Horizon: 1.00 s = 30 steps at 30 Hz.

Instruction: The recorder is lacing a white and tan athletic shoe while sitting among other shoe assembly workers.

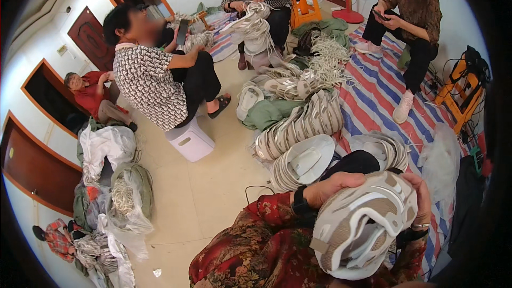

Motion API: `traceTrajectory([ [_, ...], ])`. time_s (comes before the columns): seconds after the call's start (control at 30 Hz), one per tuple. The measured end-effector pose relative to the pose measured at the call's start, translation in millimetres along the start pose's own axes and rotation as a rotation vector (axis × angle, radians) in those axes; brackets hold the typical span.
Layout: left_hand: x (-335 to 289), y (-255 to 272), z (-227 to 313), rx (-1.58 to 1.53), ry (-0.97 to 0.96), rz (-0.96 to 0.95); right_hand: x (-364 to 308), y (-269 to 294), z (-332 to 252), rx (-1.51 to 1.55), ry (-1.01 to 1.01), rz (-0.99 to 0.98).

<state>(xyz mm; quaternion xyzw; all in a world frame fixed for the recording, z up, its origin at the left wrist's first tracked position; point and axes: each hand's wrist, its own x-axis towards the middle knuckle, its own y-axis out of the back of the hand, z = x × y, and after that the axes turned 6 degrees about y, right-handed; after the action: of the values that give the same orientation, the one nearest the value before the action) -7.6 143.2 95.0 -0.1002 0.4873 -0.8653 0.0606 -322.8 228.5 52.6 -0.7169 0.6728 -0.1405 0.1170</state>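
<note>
Close in front of me at the lower right is a beige mesh shoe upper point(362, 224) with raised white overlay strips. My left hand point(338, 186) grips its upper left side, thumb lying along the edge. On the opposite side my right hand point(421, 194) has its fingers wrapped round the rim, partly hidden behind the upper. Just beyond my hands, a nested stack of similar shoe uppers point(304, 162) lies with its white inner side showing. Another stack point(378, 149) rests on the striped sheet to its right.
A striped plastic sheet point(368, 90) covers the floor at right. A long row of uppers point(301, 122) and piled white laces point(333, 56) lie ahead. One co-worker sits on a white stool point(192, 141); others sit around the room. Stuffed bags point(128, 202) line the left.
</note>
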Motion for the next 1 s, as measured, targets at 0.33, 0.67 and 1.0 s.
traceTrajectory([
  [0.33, -38, 45, 5, 0.422, -0.033, 0.231, 0, -34, 22, 0.085, -0.218, 0.011],
  [0.67, -64, 64, -8, 0.298, -0.057, 0.609, 8, -46, 43, 0.078, -0.085, 0.238],
  [1.0, 53, 97, 79, 0.260, -0.183, 0.490, 1, -72, 41, 0.157, 0.175, 0.371],
])
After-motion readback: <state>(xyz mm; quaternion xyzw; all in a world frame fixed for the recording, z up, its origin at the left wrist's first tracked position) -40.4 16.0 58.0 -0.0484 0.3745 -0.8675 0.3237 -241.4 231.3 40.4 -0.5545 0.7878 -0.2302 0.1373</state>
